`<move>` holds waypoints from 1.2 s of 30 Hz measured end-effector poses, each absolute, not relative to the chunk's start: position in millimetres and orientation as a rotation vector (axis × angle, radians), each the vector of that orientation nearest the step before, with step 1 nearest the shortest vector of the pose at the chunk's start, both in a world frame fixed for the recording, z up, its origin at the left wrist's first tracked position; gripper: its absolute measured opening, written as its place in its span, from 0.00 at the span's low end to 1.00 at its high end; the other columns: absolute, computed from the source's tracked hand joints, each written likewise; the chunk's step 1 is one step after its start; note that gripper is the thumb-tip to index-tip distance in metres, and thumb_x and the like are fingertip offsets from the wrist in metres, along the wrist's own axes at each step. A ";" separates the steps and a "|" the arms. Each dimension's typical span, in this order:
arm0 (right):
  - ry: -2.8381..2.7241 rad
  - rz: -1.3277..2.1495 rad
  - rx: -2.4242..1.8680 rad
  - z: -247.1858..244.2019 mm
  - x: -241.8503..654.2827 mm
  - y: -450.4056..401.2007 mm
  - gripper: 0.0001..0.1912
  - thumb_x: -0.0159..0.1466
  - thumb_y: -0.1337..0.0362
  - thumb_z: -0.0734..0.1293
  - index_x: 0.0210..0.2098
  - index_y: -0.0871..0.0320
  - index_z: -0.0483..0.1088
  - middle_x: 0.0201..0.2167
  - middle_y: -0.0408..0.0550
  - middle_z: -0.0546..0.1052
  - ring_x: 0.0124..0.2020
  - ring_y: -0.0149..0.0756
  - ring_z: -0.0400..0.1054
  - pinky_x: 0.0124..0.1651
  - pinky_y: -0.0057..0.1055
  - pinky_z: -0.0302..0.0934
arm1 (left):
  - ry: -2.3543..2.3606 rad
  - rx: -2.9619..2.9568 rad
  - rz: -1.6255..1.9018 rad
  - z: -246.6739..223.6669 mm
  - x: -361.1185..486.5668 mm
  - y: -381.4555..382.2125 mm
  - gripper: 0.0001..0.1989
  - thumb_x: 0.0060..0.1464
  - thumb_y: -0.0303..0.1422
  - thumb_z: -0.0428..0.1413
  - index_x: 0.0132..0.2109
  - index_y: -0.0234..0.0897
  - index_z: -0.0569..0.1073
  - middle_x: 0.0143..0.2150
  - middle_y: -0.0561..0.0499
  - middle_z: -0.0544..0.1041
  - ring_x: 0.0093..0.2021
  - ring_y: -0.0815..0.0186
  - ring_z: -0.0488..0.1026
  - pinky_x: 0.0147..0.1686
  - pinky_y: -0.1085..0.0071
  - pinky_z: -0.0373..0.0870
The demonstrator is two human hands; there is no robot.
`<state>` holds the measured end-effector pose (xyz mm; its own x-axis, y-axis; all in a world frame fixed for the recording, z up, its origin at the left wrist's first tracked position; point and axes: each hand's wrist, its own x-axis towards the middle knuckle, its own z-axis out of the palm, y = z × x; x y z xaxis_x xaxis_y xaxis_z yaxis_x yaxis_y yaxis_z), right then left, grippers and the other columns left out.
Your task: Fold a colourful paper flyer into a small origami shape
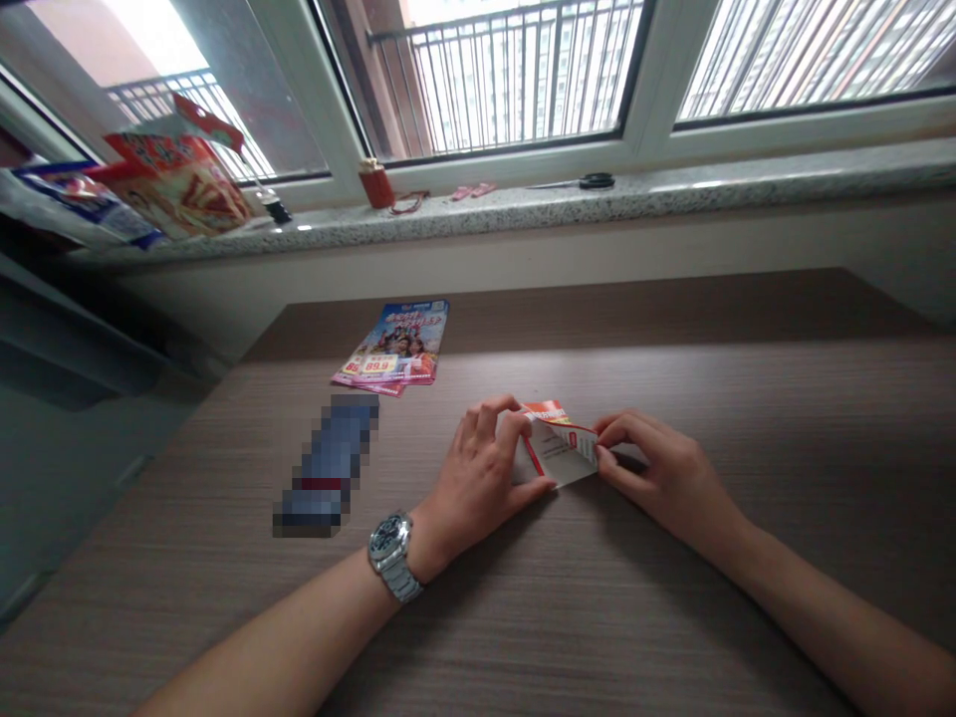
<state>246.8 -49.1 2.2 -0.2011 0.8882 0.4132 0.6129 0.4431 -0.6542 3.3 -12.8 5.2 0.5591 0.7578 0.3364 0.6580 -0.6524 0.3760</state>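
Observation:
Between my hands, low over the wooden table [568,617], is a small folded paper leaflet [566,453] with white, red and orange print. Its upper part is bent over, so a pale inner face shows. My left hand [485,453] grips the leaflet's left side, fingers curled over the top and thumb along the lower edge. At the right end, the thumb and fingers of my right hand [657,458] pinch the paper's edge. A metal wristwatch [392,553] is on my left wrist.
Left of my hands lie a pile of printed flyers [399,349] and a blurred-out dark blue oblong [329,463]. Along the stone windowsill [672,194] are snack bags [179,179], a red container [375,184], pink clips [472,191] and black-handled scissors [596,181].

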 end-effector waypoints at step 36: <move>-2.231 0.183 -1.176 -7.2 265.4 -38.6 0.15 0.68 0.66 0.66 0.54 0.52 0.72 0.61 0.55 0.73 0.65 0.51 0.63 0.64 0.55 0.62 | 0.742 2.784 0.313 11.8 -0.7 -13.7 0.28 0.61 0.33 0.54 0.68 0.49 0.65 0.71 0.47 0.62 0.72 0.52 0.57 0.72 0.45 0.49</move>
